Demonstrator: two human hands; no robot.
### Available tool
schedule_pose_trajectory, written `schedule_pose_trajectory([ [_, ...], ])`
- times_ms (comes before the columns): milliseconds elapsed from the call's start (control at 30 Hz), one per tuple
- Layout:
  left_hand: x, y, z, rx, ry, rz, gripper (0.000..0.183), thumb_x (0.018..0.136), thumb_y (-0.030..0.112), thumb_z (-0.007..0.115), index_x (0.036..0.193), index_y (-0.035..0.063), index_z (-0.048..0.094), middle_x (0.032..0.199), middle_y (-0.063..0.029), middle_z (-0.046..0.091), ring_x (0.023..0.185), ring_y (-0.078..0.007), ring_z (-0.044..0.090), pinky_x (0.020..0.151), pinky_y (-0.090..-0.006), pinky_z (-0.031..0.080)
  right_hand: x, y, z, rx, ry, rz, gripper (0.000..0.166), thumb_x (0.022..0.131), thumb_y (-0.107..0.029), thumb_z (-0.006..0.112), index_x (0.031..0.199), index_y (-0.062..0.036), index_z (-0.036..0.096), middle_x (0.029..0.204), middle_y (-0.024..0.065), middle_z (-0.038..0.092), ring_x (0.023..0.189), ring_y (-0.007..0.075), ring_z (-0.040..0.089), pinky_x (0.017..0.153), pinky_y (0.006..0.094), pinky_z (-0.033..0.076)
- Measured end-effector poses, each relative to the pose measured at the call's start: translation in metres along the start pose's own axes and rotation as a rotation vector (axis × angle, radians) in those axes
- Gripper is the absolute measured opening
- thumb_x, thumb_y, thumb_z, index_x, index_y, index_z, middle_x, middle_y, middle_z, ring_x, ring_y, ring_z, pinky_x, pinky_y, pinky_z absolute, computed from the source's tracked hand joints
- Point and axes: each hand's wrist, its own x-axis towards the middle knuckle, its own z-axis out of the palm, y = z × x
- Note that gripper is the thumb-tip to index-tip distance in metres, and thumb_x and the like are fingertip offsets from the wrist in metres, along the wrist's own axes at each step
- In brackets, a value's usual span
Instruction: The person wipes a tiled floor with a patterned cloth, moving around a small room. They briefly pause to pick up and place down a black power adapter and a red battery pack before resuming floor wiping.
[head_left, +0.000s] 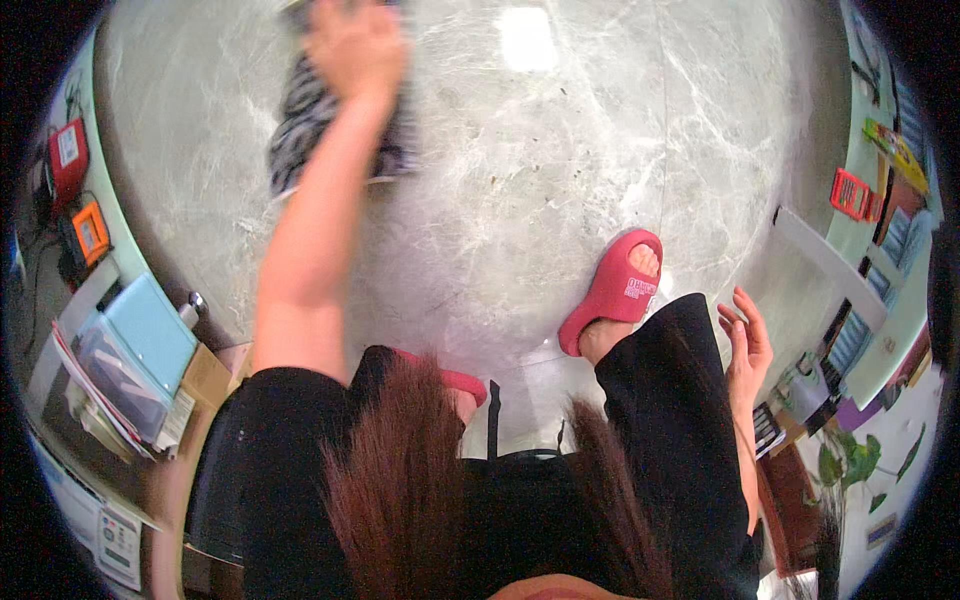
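My left hand (356, 49) reaches far forward and lies on a black-and-grey patterned cloth (294, 139) at the top left, over the marbled floor (480, 225). Hand and cloth are both motion-blurred; the cloth's far end runs out of the picture. Finger detail is smeared, but the hand appears to grip the fabric. My right hand (750, 349) hangs beside my right knee, fingers loosely curled and apart, with nothing in it. Small dark crumbs (536, 166) lie scattered on the floor right of the cloth.
Red slippers (615, 296) are on my feet. At left, a desk edge (124, 247) carries an orange device (90, 232); a blue folder (150, 315) and papers stand nearby. Along the right are a table with a red calculator (850, 193), a white panel (829, 262) and a leafy plant (851, 457).
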Motion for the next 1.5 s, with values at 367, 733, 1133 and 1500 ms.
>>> schedule_pose_trajectory([
  [367,-0.246,0.201,-0.091,-0.851,-0.555,0.885,0.046,0.081,0.023,0.058,0.126,0.0167,0.058,0.147,-0.0136,0.041,0.139,-0.0281,0.035,0.112,-0.0538,0.022,-0.016,-0.027,0.039,-0.19,-0.157,-0.258,0.027,0.09,0.002,0.049,0.113,0.0,0.063,0.127,0.0154,0.059,0.101,0.0196,0.064,0.09,0.0316,0.049],
  [733,-0.157,-0.031,-0.114,-0.314,-0.467,0.398,0.065,0.077,0.046,0.07,0.135,0.0235,0.052,0.149,-0.0115,0.037,0.137,-0.0323,0.034,0.106,-0.0564,0.028,0.149,0.05,0.116,-0.863,-0.036,-0.672,0.039,0.084,-0.011,0.058,0.124,-0.0092,0.056,0.132,0.0146,0.054,0.119,0.0324,0.053,0.1,0.0438,0.041],
  [1133,-0.103,0.019,-0.048,0.007,-0.288,0.218,0.063,0.087,0.058,0.052,0.138,0.0205,0.052,0.155,-0.0054,0.03,0.138,-0.0358,0.026,0.103,-0.0594,0.027,0.156,0.124,0.178,-0.567,0.747,-0.218,0.049,0.095,-0.029,0.044,0.143,-0.0215,0.043,0.15,0.0143,0.036,0.141,0.0322,0.029,0.113,0.0573,0.016],
  [1500,-0.17,0.14,-0.093,-0.266,-0.329,0.666,0.052,0.072,0.035,0.074,0.12,0.0168,0.065,0.113,-0.0085,0.055,0.1,-0.0261,0.054,0.076,-0.0418,0.042,0.159,0.118,0.179,-0.566,0.763,-0.207,0.049,0.093,-0.025,0.045,0.142,-0.0216,0.045,0.149,0.0131,0.039,0.139,0.0308,0.033,0.113,0.0573,0.017],
])
